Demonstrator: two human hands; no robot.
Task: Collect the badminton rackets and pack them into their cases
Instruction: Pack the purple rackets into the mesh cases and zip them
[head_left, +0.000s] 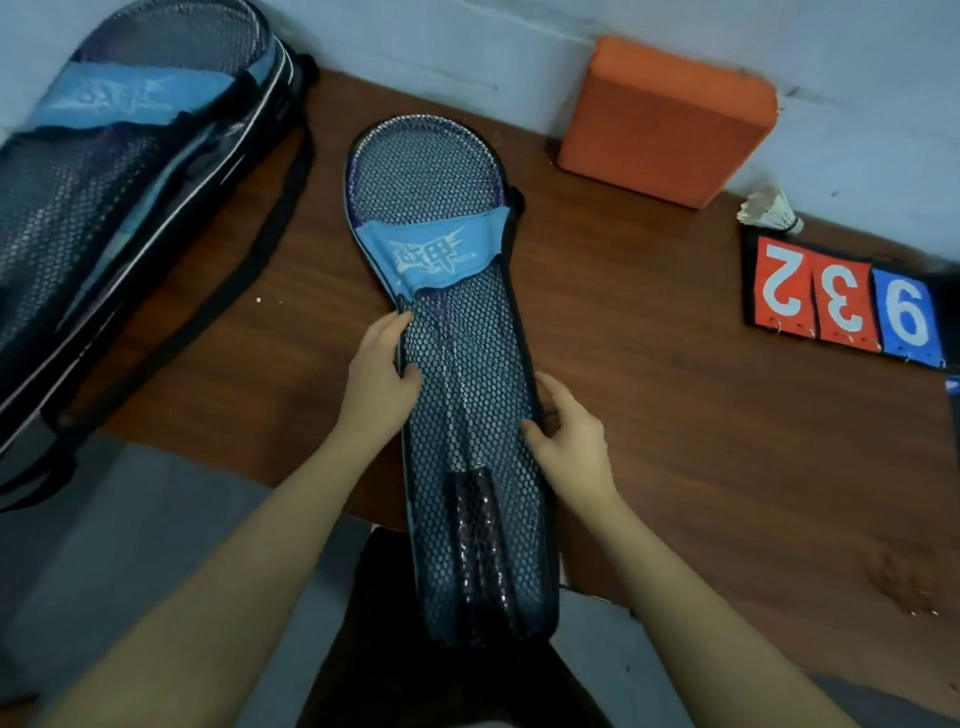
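Note:
A dark mesh racket case (467, 395) with a blue logo band lies lengthwise on the brown table (701, 441), its lower end hanging over the front edge. Rackets (423, 171) sit inside it, heads at the far end, dark grips showing through the mesh near me. My left hand (379, 374) pinches the case's left edge at mid-length. My right hand (566, 441) grips the right edge a little lower. A second, larger case (119, 218) with rackets in it lies at the far left, its black strap trailing over the table.
An orange foam block (665, 119) leans against the wall at the back. A white shuttlecock (771, 210) lies right of it, above a flip scoreboard (841, 301) showing 2, 3 and 9. The grey floor shows below the table's front edge.

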